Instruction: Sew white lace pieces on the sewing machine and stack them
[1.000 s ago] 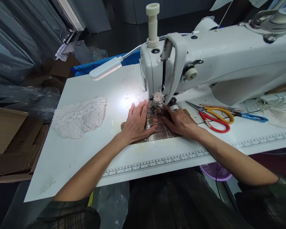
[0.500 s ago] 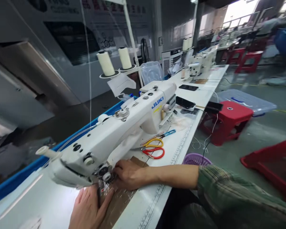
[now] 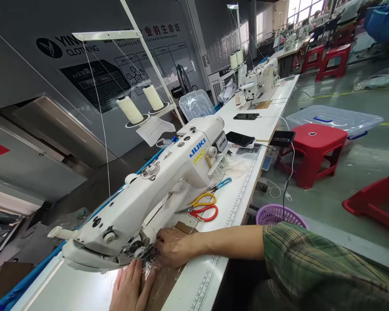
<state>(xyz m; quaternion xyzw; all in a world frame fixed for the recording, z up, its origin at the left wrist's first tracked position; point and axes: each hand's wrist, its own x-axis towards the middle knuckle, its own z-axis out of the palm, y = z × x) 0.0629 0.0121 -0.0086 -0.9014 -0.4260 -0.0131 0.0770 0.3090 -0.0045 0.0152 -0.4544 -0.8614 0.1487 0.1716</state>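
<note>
A white sewing machine stands on the table in front of me. My left hand lies flat just before its needle area, thumb apart from the fingers. Close by on the other side of the presser foot is my right hand, its fingers bent down and pressed together, the tips partly hidden. Between and under both hands runs a brown surface with shiny, clear film-like material over it. I cannot make out what lies right under the needle.
Scissors with red and yellow handles and blue-handled snips lie right of the machine. Phones rest farther along. A ruler strip follows the table edge. Beside the table are a purple basket and red stool.
The camera view has shifted and grown sharper. Both hands keep about the same place at the needle area, my left hand's fingers lying slightly closer together.
</note>
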